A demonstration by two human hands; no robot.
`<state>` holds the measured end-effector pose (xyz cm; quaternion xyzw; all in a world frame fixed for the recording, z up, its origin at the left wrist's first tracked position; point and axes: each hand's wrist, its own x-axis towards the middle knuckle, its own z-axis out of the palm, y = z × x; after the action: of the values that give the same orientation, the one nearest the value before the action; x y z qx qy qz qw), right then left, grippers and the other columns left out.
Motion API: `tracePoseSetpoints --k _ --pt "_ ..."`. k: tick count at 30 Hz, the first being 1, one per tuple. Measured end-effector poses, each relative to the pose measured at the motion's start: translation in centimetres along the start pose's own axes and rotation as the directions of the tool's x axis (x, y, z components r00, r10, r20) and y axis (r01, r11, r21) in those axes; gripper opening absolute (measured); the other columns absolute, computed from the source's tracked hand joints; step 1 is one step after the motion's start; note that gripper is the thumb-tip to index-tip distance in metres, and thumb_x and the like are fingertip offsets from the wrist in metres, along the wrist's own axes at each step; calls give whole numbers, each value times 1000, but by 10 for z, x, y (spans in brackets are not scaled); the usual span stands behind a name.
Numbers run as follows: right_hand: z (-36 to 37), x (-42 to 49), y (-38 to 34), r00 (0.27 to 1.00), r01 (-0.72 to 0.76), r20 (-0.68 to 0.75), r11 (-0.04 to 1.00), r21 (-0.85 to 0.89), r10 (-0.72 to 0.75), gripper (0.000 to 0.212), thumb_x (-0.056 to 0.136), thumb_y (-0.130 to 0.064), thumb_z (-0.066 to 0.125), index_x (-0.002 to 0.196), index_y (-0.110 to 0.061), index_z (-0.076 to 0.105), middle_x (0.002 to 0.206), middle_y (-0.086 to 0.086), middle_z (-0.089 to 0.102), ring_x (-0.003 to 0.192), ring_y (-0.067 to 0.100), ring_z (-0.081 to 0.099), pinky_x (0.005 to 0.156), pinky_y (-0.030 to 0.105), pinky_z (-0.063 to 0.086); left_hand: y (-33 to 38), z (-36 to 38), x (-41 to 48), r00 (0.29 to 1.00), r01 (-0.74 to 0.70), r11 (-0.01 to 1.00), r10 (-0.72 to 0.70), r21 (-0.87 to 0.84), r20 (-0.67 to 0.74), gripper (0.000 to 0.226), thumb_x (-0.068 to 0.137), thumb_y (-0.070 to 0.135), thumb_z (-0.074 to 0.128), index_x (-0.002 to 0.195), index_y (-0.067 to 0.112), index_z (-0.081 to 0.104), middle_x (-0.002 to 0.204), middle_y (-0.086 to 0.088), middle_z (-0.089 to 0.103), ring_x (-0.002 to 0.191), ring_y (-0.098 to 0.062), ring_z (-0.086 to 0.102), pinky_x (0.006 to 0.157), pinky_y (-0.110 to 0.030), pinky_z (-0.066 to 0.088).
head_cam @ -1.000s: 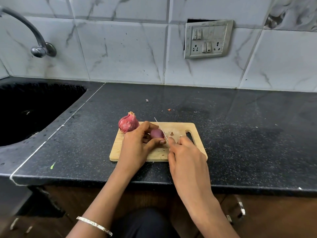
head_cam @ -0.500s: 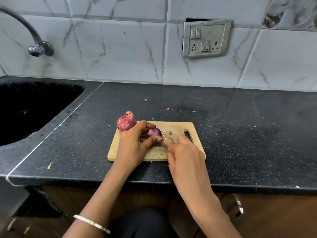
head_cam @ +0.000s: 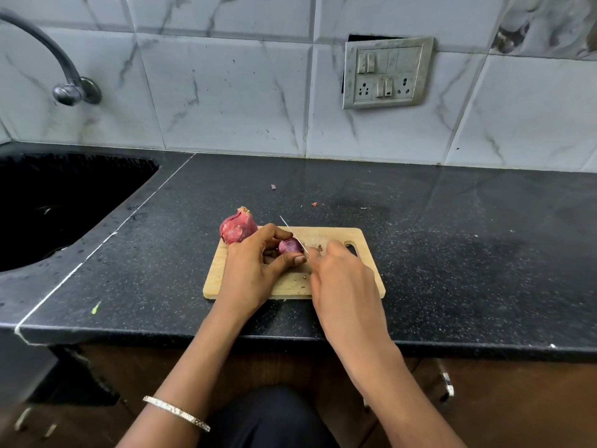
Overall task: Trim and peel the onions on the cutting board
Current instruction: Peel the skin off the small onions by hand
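Board (head_cam: pixel 336 236): left hand (head_cam: pixel 255 270) pinches onion (head_cam: pixel 289 246)

Cutting board (head_cam: pixel 336 236) lay on the counter (head_cam: pixel 452 253), near its front edge. Large onion (head_cam: pixel 236 227) sat at the board's far left corner. Small onion (head_cam: pixel 289 245) sat mid-board, right of the large one. Knife (head_cam: pixel 292 233) stood against the small onion's right side. Sink (head_cam: pixel 64 202) was set into the counter at left; wall socket panel (head_cam: pixel 387 72) hung behind, to the right.
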<state>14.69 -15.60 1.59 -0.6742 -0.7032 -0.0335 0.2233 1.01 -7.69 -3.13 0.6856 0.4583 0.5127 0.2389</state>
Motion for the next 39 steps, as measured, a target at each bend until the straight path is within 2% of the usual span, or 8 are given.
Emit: tracePoseSetpoints --k 5,9,13,20,23,28,32,39 --pt "1 1 1 1000 23 -1 1000 -8 -23 31 109 -23 37 132 -19 57 96 -7 32 80 16 34 67 29 28 0 1 0 1000 6 1000 -6 1 -10 27 78 20 88 100 14 72 90 9 76 87 -1 72 80 -28 59" --pt "1 -15 8 996 19 -86 1000 -23 -20 29 106 -23 46 126 -16 66 97 -3 50 78 19 54 64 26 31 3 0 0 1000 1 1000 -1 14 -16 31 77 23 88 102 12 73 92 12 75 89 4 70 78 -15 56" --pt "4 2 3 999 24 -32 1000 14 -24 30 109 -24 38 128 -19 60 94 -7 35 80 15 36 67 29 29 2 0 0 1000 5 1000 -5 9 -13 28 78 22 88 99 14 73 91 11 75 88 2 71 78 -15 56" --pt "4 -2 10 999 -37 19 999 38 36 30 109 -30 30 122 -22 56 83 -10 31 73 12 32 68 28 24 1 2 0 1000 17 1000 -16 4 -22 30 76 24 89 100 15 73 89 10 76 87 -1 72 79 -19 57" --pt "2 -7 13 999 -34 4 999 27 34 32 110 -33 28 125 -24 54 89 -11 33 75 12 32 68 26 25 1 1 0 1000 13 1000 -13 13 -13 30 77 25 88 101 14 73 90 8 76 87 -2 71 78 -18 56" --pt "5 10 2 999 47 -11 999 10 -47 24 107 -20 41 121 -19 61 91 -8 33 79 15 34 67 29 28 1 0 1 1000 22 1000 -22 10 -22 26 78 22 88 98 15 73 90 9 76 86 0 71 76 -15 55" --pt "5 5 10 1000 -7 6 999 38 7 26 109 -26 35 117 -18 59 85 -9 31 74 14 32 66 26 24 2 1 1 1000 25 1000 -25 3 -15 29 78 22 88 101 13 74 92 8 76 87 -1 71 78 -15 55" --pt "6 12 12 1000 -21 -9 999 50 22 21 108 -25 42 107 -15 61 86 -6 35 82 22 50 67 30 30 2 -1 -1 1000 27 1000 -27 8 3 31 75 21 90 100 16 73 93 12 75 90 3 70 77 -9 50"
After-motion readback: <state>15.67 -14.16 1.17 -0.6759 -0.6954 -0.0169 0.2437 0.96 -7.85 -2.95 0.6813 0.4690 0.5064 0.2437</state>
